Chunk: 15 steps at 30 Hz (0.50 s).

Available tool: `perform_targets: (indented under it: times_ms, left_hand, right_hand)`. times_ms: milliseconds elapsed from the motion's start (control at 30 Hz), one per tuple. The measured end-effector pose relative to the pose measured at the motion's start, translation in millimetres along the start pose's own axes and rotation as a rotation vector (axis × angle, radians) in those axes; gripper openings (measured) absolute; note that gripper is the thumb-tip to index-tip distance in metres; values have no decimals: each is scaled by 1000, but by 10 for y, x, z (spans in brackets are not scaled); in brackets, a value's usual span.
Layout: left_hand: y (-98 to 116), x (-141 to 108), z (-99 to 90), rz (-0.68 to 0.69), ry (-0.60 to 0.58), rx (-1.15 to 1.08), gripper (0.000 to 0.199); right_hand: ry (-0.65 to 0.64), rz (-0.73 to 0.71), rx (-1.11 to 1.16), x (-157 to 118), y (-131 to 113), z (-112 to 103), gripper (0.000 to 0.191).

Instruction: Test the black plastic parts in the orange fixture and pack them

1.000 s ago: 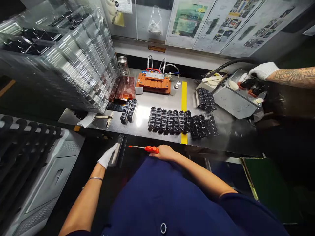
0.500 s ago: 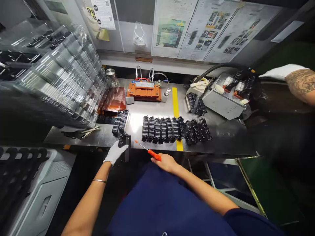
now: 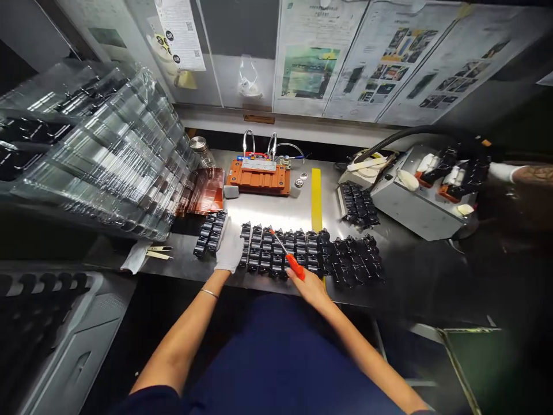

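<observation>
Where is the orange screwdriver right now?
In the head view, the orange screwdriver is gripped in the bare right hand, its shaft and tip reaching over the rows of black parts, just left of the yellow stripe.

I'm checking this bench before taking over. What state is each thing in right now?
Left hand: white-gloved, open, at the left end of the rows.
Right hand: bare, gripping the screwdriver.
Orange-handled screwdriver: held, tip angled over the rows.
Black moulded blocks: lying in tight rows.
Clear plastic trays: stacked, black parts inside.
Glass jar: closed with a metal lid.
Co-worker's gloved hand: partly out of view at right.
</observation>
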<state>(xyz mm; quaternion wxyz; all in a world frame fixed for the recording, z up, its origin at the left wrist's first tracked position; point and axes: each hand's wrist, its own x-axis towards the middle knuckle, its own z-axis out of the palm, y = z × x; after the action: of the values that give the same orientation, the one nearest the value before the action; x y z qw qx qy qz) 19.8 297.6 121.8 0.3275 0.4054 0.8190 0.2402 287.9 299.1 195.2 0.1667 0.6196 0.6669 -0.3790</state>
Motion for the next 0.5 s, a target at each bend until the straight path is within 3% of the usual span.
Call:
perform_targets:
  times_ms: [100,167,333,400,500]
  left_hand:
    - [-136,110,-183,-38,160,111,50]
    - [-207,242,-266,-46,186,162,51]
    - [-223,497,-270,-70,79,210,64]
    - [-234,454,-234,-84,35,215,70]
    - [-373,195,-184,-120,-7,192,77]
  right_hand:
    - [-19,-39,6,61,18,-37,51]
    - [-45,-110,13,57,-23,-6,49]
    - [-189,-251,-35,-108,-187,173,43]
    - [-227,-269,-74,-187,-218,257,39]
    - [-252,-249,-97,-263,-215,403,37]
